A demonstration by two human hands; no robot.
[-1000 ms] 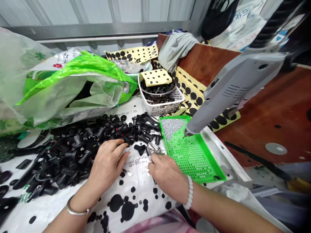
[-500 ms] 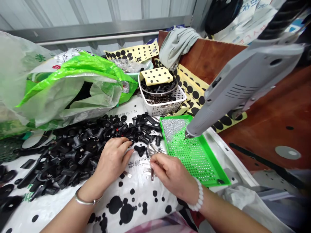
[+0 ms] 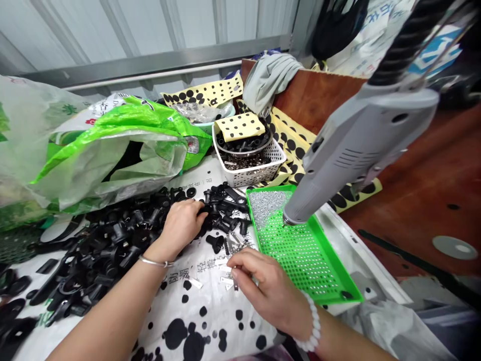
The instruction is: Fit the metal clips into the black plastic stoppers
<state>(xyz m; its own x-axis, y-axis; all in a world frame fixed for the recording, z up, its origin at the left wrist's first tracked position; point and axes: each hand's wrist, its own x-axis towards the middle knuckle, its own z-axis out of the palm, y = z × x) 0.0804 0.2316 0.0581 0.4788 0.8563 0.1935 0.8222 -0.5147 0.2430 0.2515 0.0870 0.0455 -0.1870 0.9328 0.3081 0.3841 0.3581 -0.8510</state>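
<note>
My left hand (image 3: 184, 220) reaches into the right side of a pile of black plastic parts (image 3: 124, 245). Its fingers are bent with the tips among the parts; what they grip, if anything, is hidden. Nearer to me, my right hand (image 3: 261, 286) is pinched, thumb against forefinger, at a small metal strip (image 3: 236, 286) that shows just below the fingertips. Several loose silvery metal strips (image 3: 226, 282) lie beside those fingers on the white printed sheet (image 3: 210, 326). A black cup-shaped part (image 3: 215, 243) sits between the two hands.
A green perforated tray (image 3: 355, 293) with tiny silvery pieces (image 3: 266, 203) lies to the right. Above it hangs a grey power screwdriver (image 3: 345, 155), tip down. Behind stand a white basket (image 3: 255, 175) of parts and a green-and-white bag (image 3: 150, 120). A brown board (image 3: 319, 95) rises at right.
My left hand has moved forward and right, deeper into the black parts. My right hand stays near the metal strips, with its fingers slightly lower. The camera view has shifted a little.
</note>
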